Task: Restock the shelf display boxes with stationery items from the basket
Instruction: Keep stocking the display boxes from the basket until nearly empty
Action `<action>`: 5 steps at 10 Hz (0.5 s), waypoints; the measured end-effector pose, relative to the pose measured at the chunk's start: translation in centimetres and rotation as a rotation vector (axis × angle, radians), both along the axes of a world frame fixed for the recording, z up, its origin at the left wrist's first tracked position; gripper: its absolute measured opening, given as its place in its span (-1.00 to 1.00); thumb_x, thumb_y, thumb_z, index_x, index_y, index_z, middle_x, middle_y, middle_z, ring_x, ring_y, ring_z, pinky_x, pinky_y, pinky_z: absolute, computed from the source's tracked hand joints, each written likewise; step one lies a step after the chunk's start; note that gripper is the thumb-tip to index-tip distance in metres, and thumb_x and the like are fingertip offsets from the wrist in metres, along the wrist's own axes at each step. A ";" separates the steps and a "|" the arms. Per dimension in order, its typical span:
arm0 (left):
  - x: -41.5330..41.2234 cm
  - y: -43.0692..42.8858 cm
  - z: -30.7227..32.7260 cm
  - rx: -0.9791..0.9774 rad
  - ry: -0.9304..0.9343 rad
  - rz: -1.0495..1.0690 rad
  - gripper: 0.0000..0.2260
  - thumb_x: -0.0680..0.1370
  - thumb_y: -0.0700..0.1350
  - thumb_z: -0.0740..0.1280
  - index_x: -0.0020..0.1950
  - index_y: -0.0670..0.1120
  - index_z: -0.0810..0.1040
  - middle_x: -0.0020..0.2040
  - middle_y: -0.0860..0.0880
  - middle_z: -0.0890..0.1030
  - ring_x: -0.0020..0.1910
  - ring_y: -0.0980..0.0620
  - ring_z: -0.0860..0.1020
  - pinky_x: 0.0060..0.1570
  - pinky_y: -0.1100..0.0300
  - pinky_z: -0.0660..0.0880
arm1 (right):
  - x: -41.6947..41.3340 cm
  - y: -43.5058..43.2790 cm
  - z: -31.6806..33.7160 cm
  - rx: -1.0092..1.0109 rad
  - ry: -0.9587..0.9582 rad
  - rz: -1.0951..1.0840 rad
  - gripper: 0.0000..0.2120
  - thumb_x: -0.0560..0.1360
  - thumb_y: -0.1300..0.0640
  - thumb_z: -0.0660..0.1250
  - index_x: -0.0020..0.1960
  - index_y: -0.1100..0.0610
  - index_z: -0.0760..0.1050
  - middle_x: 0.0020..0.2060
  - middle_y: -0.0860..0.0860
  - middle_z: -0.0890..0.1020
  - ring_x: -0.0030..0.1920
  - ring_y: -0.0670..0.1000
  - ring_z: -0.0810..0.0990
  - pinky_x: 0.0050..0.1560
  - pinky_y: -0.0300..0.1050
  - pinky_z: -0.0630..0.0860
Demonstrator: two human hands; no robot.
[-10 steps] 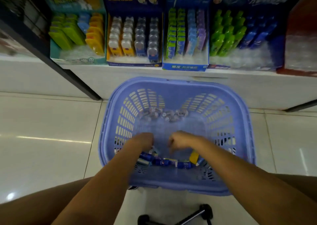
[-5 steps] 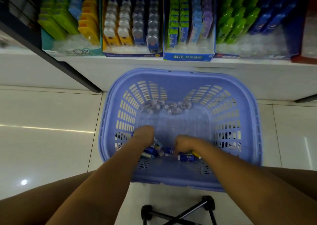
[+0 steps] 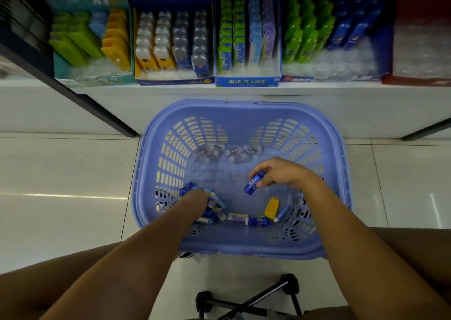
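Observation:
A blue-violet plastic basket [image 3: 244, 109] stands on the floor before a low shelf. My right hand [image 3: 280, 174] is raised inside it and pinches a small dark blue item [image 3: 252, 185]. My left hand [image 3: 195, 200] is down in the near left corner among several small blue and white items [image 3: 214, 209]; its fingers are hidden, and a dark blue item [image 3: 186, 189] sticks out beside it. More loose items lie along the near wall, one of them yellow [image 3: 271, 207]. Clear packets [image 3: 229, 152] lie at the far wall.
On the white shelf [image 3: 219, 92] stand open display boxes: teal [image 3: 97, 80], dark blue with bottle-shaped items [image 3: 170, 81], blue with green and purple packs [image 3: 246, 81], and one with green and blue bottles [image 3: 329, 75]. A black stool base [image 3: 244, 302] is near my knees.
My right hand has lifted from the pile at the near wall, now holding a dark blue item above the basket floor. My left hand stays low in the left corner. The view tilted down.

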State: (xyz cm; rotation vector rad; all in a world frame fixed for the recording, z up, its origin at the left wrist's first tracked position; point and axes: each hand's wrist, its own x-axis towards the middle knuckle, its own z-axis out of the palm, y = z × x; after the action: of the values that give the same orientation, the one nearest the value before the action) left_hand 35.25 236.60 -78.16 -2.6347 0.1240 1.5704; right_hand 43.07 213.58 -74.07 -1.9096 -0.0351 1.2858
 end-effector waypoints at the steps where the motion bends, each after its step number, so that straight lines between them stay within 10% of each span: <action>1: -0.9 0.4 -0.3 -0.032 0.005 -0.026 -0.68 0.63 -0.21 0.13 0.36 -0.24 0.43 0.34 -0.21 0.46 0.30 -0.15 0.44 0.26 0.08 0.38 | 0.3 -0.8 1.1 0.091 0.042 -0.049 -0.75 0.46 0.35 0.38 0.09 0.13 0.58 0.05 0.14 0.61 -0.02 0.04 0.58 -0.05 -0.18 0.54; 5: -0.9 1.1 -0.8 -0.095 -0.021 0.212 -0.69 0.59 -0.16 0.24 0.28 -0.28 0.47 0.25 -0.26 0.50 0.21 -0.18 0.50 0.19 0.07 0.43 | 1.5 -0.5 6.0 0.292 -0.076 -0.397 -0.71 0.49 0.28 0.35 0.18 0.34 0.51 -0.18 0.12 0.61 -0.27 -0.02 0.55 -0.24 -0.32 0.57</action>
State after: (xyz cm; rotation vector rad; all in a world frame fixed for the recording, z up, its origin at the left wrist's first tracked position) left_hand 34.35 237.68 -78.98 -2.8181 -0.0873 1.6346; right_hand 44.59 213.08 -68.09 -1.6135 0.1071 0.8887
